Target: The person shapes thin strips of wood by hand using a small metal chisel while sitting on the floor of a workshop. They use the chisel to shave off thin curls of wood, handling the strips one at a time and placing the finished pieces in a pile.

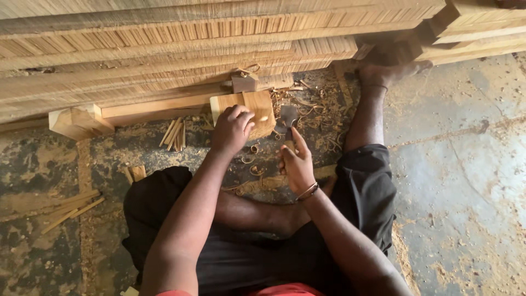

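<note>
Wooden block [257,112], pale and stiff, stood on the floor [449,164] against the beam [159,107], probably light, pressed down by the closed left hand [233,129], while the right hand [297,163] gripped a small blade [287,118].

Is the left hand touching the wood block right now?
Touching. The head view shows the left hand lying on the wood block, fingers curled over its face, with no gap visible between them.
</note>
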